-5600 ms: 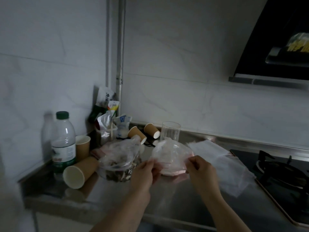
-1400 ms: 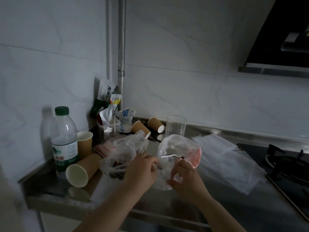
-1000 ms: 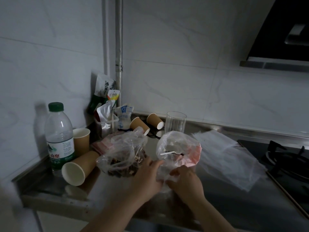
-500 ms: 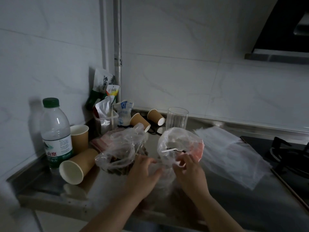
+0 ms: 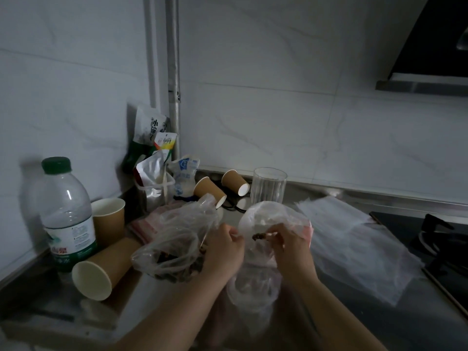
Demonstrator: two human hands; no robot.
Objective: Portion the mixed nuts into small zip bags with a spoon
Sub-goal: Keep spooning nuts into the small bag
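A small clear zip bag (image 5: 268,214) with a pink strip stands open in front of me on the steel counter (image 5: 379,323). My left hand (image 5: 222,247) pinches its left rim. My right hand (image 5: 291,247) grips a small spoon (image 5: 260,235) loaded with dark nuts, held at the bag's mouth. To the left slumps a large clear bag of mixed nuts (image 5: 174,244), its top open, touching my left hand. The lower part of the small bag is blurred below my hands.
A water bottle (image 5: 67,214), an upright paper cup (image 5: 109,219) and a tipped cup (image 5: 101,269) sit at the left. Snack packets (image 5: 154,153), two tipped cups (image 5: 210,191) and a glass (image 5: 269,186) stand behind. Spare zip bags (image 5: 354,241) lie right, beside a gas stove (image 5: 443,239).
The spoon, which half a second ago showed white and bare inside the small bag, now carries dark nuts at the bag's mouth. My left hand has shifted up onto the bag's rim.
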